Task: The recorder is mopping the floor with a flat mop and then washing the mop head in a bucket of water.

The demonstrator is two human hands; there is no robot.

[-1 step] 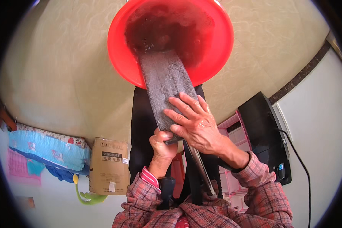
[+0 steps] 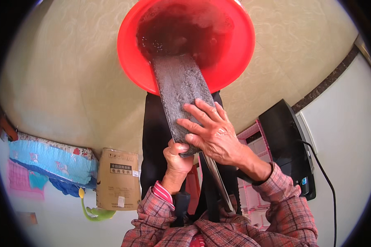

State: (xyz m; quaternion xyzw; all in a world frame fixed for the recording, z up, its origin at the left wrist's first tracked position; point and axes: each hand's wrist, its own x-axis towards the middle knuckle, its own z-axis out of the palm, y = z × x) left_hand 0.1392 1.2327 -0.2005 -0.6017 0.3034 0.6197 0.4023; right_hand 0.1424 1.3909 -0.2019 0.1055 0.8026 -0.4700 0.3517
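Note:
A long grey flat mop head (image 2: pixel 179 80) with a wet, fuzzy pad slants from my hands up to a red basin (image 2: pixel 245 49). Its far end dips into the dark, bubbly water (image 2: pixel 177 31) there. My left hand (image 2: pixel 178 161) is closed around the near end of the mop head, thumb on top. My right hand (image 2: pixel 213 133) lies on the pad with its fingers spread, wet on the back. From under that near end a shiny metal pole (image 2: pixel 218 181) runs down toward my body, below my right wrist.
The basin stands on a beige patterned floor (image 2: pixel 82 82). A cardboard box (image 2: pixel 118 179) is at the lower left, beside a bed with a blue cover (image 2: pixel 53 158). To the right are a black screen (image 2: pixel 282 142) with a black cable (image 2: pixel 327 177) and a pink-edged rack (image 2: pixel 253 197).

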